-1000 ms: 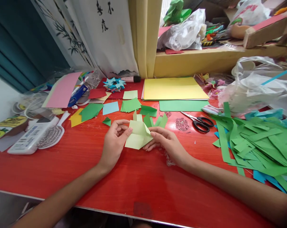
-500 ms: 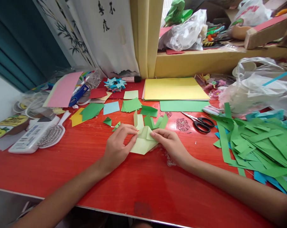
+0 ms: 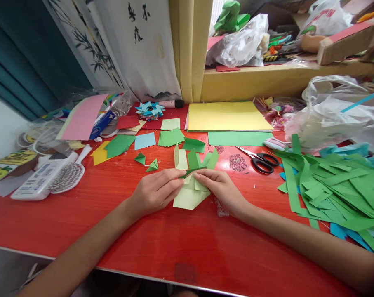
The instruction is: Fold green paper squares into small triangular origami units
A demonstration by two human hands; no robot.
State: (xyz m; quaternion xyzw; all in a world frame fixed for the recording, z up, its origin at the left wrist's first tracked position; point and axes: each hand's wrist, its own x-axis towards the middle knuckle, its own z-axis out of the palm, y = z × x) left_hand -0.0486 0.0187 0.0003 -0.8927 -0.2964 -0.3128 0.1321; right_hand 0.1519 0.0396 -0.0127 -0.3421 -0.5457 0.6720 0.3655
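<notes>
A pale green folded paper [image 3: 189, 196] lies on the red table [image 3: 162, 243] between my hands. My left hand [image 3: 157, 192] pinches its upper left edge, fingers closed. From the right, my right hand [image 3: 219, 187] presses and pinches the paper's top fold. Dark green folded pieces [image 3: 199, 159] and a pale green strip [image 3: 179, 156] lie just behind the paper. Two small green paper triangles [image 3: 146, 162] sit to the left of them.
Black-handled scissors [image 3: 261, 159] lie to the right, beside a heap of green paper strips [image 3: 335, 185]. Yellow sheets [image 3: 225, 115], a green sheet [image 3: 238, 137], blue paper stars [image 3: 149, 109], a hairbrush [image 3: 67, 175] and a remote [image 3: 38, 181] ring the work spot.
Both hands have drawn the pale green paper down and towards me while folding its upper part in. A second small green triangle now shows where my left hand was.
</notes>
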